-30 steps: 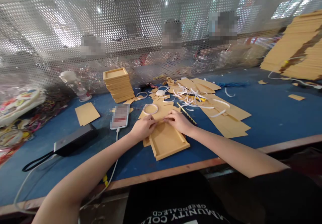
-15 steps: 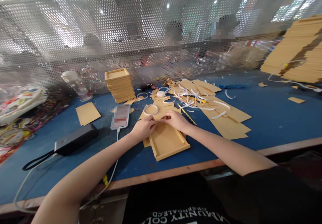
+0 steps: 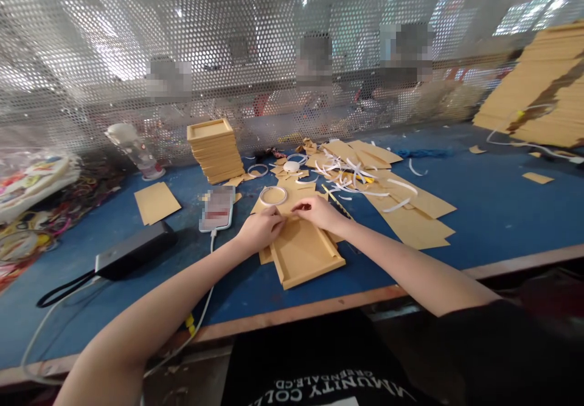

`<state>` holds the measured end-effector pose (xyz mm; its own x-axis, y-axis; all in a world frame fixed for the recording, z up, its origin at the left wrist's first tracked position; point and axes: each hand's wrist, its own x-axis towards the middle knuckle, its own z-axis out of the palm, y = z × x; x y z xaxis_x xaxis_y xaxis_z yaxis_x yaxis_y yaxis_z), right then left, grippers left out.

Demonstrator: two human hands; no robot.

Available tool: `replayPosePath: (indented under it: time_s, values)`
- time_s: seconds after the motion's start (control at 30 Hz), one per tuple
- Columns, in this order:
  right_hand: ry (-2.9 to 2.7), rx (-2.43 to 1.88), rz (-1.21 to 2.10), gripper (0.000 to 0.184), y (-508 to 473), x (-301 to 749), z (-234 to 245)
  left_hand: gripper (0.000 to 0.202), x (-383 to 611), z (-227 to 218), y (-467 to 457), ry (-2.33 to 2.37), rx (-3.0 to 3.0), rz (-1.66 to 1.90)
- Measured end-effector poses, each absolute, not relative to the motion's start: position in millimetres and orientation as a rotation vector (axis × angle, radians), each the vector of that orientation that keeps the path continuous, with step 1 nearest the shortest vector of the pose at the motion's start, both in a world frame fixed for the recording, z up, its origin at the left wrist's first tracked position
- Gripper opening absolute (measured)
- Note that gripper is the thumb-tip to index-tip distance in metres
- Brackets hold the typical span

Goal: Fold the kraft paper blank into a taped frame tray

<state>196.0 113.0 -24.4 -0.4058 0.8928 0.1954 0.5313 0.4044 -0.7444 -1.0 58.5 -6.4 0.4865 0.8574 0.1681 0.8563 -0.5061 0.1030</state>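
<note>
A shallow brown cardboard tray (image 3: 306, 251) with folded-up rims lies on the table in front of me, its far end between my hands. My left hand (image 3: 265, 229) is closed on the tray's far left corner, fingers curled over the edge. Close by, my right hand (image 3: 318, 212) hovers at the far rim with thumb and fingers pinched together. Whatever sits in that pinch is too small to make out. Under the tray lie flat cardboard pieces (image 3: 292, 188), with a white tape roll (image 3: 274, 196) on them just beyond my left hand.
A stack of finished-looking trays (image 3: 214, 153) stands behind a phone (image 3: 218, 208) on a cable. A black power bank (image 3: 135, 251) is at left. White peeled strips (image 3: 349, 171) litter cardboard sheets (image 3: 413, 214) at right. A perforated metal screen (image 3: 255, 59) closes the back; people sit beyond.
My right hand has lifted slightly off the tray's far rim, opening a small gap from my left hand. The left hand and tray stay nearly in place; the view has shifted slightly.
</note>
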Motion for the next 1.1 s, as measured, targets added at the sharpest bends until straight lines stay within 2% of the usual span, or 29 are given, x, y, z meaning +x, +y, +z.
replayPosePath:
  time_s: [0.13, 0.33, 0.57, 0.83, 0.97, 1.1]
  values:
    - [-2.103, -1.153, 0.807, 0.015, 111.3, 199.8, -23.9, 0.032, -1.2, -7.1, 58.6, 1.551, 2.720, 0.311]
    - [-2.288, -1.063, 0.503, 0.015, 99.5, 198.0, -23.9, 0.028, 2.0, -8.2, 57.6, 1.608, 2.722, 0.301]
    - [-2.236, -1.077, 0.580, 0.015, 98.8, 196.4, -25.1, 0.027, 1.3, -11.6, 57.6, 1.607, 2.676, 0.382]
    - [-2.153, -1.108, 0.682, 0.012, 103.0, 195.9, -31.2, 0.031, -2.9, -16.2, 66.9, 1.482, 2.212, 0.777]
    - [-2.095, -1.111, 0.749, 0.017, 105.6, 197.1, -32.3, 0.038, -6.7, -14.4, 70.1, 1.500, 2.121, 0.881]
    - [-2.030, -1.090, 0.817, 0.023, 110.3, 204.7, -28.4, 0.034, -9.4, -11.2, 69.7, 1.496, 2.093, 0.969]
